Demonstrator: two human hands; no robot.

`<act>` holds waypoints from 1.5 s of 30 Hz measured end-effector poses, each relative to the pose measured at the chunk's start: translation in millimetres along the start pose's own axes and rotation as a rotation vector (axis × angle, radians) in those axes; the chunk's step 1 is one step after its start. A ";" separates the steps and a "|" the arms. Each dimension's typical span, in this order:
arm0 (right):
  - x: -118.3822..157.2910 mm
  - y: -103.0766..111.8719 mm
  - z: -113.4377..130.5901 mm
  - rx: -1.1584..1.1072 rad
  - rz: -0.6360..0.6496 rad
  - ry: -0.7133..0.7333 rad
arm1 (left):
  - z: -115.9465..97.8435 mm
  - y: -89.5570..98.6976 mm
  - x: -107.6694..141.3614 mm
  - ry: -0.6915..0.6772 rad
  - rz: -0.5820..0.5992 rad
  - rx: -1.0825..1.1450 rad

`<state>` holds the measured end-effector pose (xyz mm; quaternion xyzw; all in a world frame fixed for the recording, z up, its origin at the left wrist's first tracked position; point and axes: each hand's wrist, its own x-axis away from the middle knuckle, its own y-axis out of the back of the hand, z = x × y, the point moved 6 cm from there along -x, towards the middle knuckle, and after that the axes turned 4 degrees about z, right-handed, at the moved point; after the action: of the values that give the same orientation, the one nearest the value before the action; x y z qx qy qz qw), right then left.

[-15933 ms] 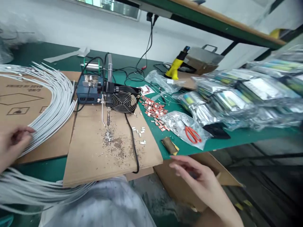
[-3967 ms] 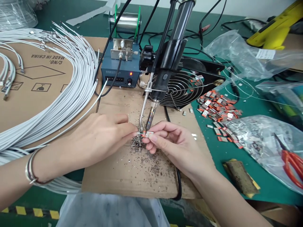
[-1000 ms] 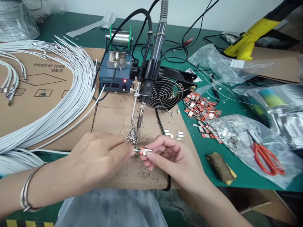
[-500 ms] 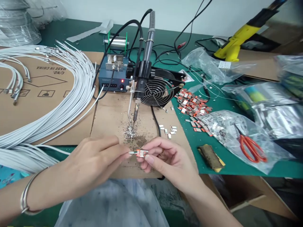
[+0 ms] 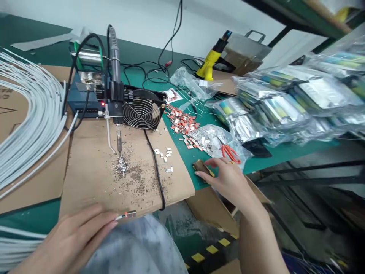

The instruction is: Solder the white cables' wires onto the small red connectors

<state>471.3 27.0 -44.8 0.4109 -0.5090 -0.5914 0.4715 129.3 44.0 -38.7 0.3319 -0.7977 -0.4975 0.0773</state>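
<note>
My left hand [image 5: 82, 236] pinches the end of a white cable, low in the view over the front edge of the cardboard [image 5: 94, 171]. A small orange and silver connector [image 5: 130, 214] sticks out to the right from its fingertips. At the right, my right hand [image 5: 228, 177] reaches to the brown pad [image 5: 203, 166], thumb and fingers apart around its right end. Whether the fingers touch the pad is hard to tell. The soldering iron [image 5: 119, 139] stands upright in its holder above a heap of solder bits [image 5: 122, 165].
A fan [image 5: 142, 114] and blue soldering unit [image 5: 85, 101] stand behind the cardboard. White cables [image 5: 37, 114] lie left. Orange connectors [image 5: 182, 121], a plastic bag [image 5: 209, 135] and red-handled scissors [image 5: 230, 153] lie right. A black cord [image 5: 156, 171] crosses the cardboard.
The view has swung right. My right hand has let go of the connector and moved right to the brown pad. My left hand still holds the cable, now lower, nearer the cardboard's front edge.
</note>
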 end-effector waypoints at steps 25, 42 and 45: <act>-35.5 1.0 119.9 -0.778 0.087 0.129 | 8.9 -1.0 12.5 0.009 -0.036 0.111; -39.0 3.8 189.0 -0.655 -0.004 0.468 | 6.9 2.1 11.5 -0.024 -0.094 0.065; -17.5 23.0 203.7 -0.322 -0.358 0.703 | 6.7 0.0 11.5 -0.022 -0.061 0.076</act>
<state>281.6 87.0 7.4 0.5906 -0.1391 -0.5596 0.5645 117.4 42.0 -44.3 0.3535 -0.8064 -0.4724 0.0405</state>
